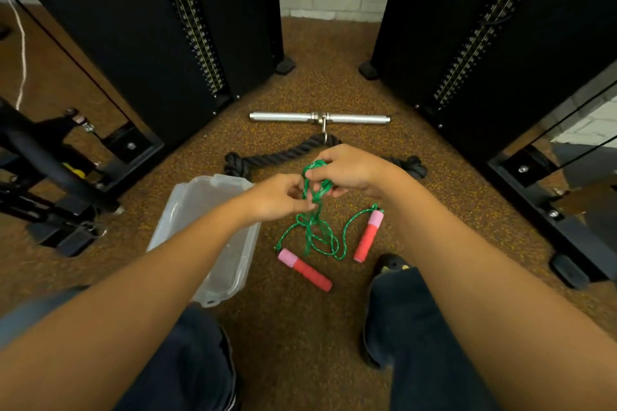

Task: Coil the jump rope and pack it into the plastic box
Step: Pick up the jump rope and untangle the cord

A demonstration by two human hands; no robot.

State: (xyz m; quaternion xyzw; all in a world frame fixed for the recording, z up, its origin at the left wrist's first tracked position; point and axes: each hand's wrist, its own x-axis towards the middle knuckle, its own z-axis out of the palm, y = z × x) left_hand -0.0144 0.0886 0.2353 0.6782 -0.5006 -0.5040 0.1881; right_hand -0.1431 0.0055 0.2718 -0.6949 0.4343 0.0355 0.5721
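Observation:
The jump rope has a green cord (pixel 314 227) and two pink-and-red handles. One handle (pixel 304 269) lies flat on the floor and the other handle (pixel 368 235) rests to its right. My left hand (pixel 278 197) pinches the cord from the left. My right hand (pixel 347 170) grips looped cord from the right, just above the tangle that hangs down to the floor. The clear plastic box (pixel 203 290) stands open and empty on the floor, left of the rope and partly under my left forearm.
A black thick rope attachment (pixel 267 160) and a steel bar handle (pixel 283 117) lie on the brown speckled floor beyond my hands. Black weight-stack towers (pixel 133 43) (pixel 500 60) rise on both sides. My knees and one shoe (pixel 390 265) are below.

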